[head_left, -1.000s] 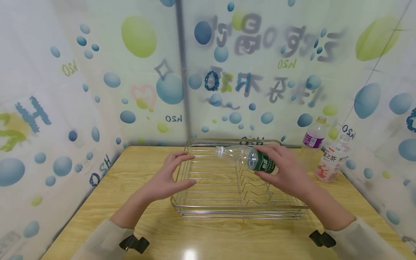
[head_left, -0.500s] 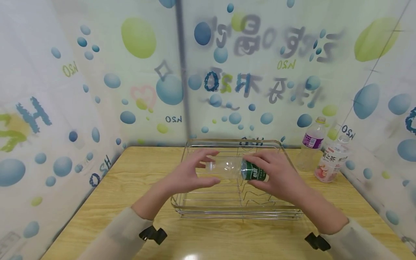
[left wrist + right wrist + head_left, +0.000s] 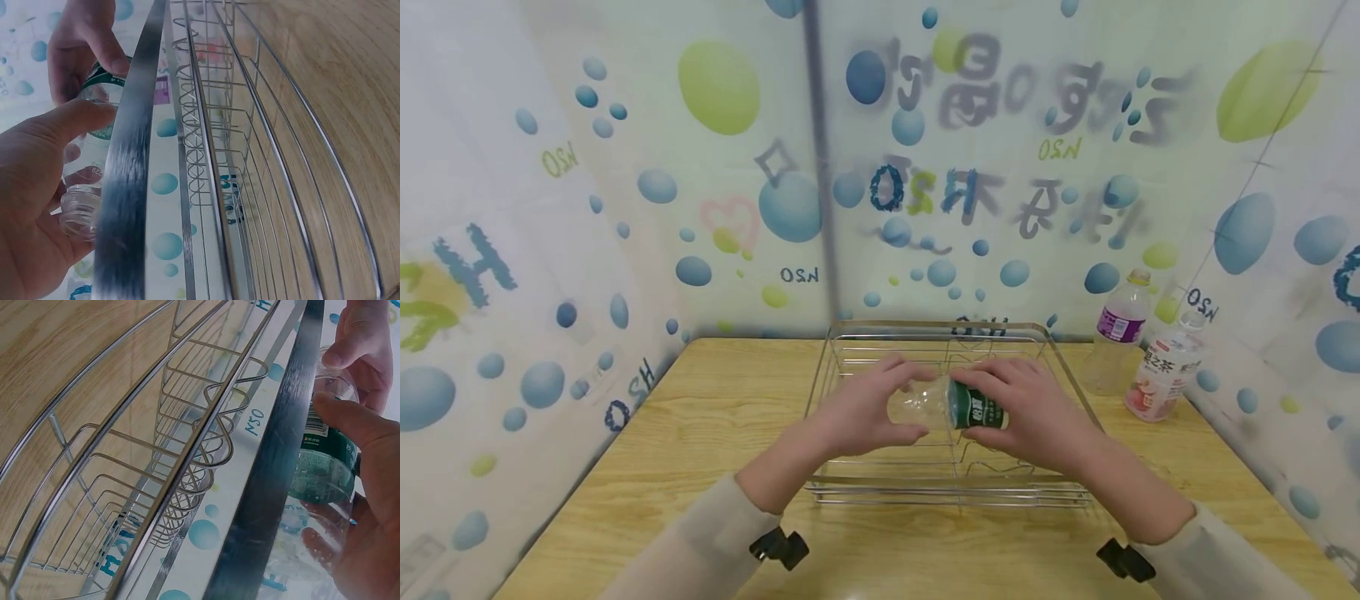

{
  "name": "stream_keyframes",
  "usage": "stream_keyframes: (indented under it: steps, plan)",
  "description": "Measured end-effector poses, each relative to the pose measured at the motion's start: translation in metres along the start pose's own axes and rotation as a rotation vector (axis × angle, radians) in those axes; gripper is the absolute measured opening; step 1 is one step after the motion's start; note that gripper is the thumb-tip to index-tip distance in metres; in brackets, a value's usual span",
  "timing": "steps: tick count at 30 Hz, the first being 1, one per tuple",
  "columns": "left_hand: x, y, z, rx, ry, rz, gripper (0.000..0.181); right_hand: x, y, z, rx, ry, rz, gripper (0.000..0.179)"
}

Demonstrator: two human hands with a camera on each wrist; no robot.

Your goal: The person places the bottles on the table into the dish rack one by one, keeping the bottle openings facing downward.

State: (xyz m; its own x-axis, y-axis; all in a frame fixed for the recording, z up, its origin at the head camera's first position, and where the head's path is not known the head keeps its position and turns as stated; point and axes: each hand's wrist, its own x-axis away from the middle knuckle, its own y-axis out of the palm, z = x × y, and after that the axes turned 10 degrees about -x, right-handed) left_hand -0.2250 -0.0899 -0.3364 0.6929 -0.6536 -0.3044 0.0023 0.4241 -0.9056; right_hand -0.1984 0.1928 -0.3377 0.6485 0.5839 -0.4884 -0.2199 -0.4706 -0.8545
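Clear plastic bottle (image 3: pixel 951 404) with a green label (image 3: pixel 981 408) lies on its side, just right of and below the middle of the frame, over a wire rack (image 3: pixel 887 481). The left hand (image 3: pixel 868 408) holds the neck end, with its thumb and fingers curled round the clear part. The right hand (image 3: pixel 1033 412) grips the label end — thumb on one side, fingers bent round the other. I cannot tell if the bottle touches the wires. The shiny rack sits on a yellow wood table (image 3: pixel 700 433), lower middle. Near the right edge stand a purple-label bottle (image 3: pixel 1118 329) and a peach drink bottle (image 3: pixel 1163 375) — close together. Behind is a pale wall (image 3: pixel 715 175) with blue and green blobs.
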Motion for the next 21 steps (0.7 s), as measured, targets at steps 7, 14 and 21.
stream_keyframes:
  steps: [7, 14, 21]
  plan:
    - [0.008, -0.001, -0.007, 0.120, -0.090, 0.047, 0.062, 0.006, -0.005, 0.012, -0.221, 0.052, 0.070, 0.079]
    - [0.017, -0.004, -0.019, 0.334, -0.148, 0.098, 0.061, 0.014, -0.016, 0.025, -0.477, 0.201, 0.090, 0.085]
    - [0.017, -0.001, -0.022, 0.437, -0.188, 0.093, 0.058, 0.012, -0.020, 0.024, -0.655, 0.304, 0.132, 0.076]
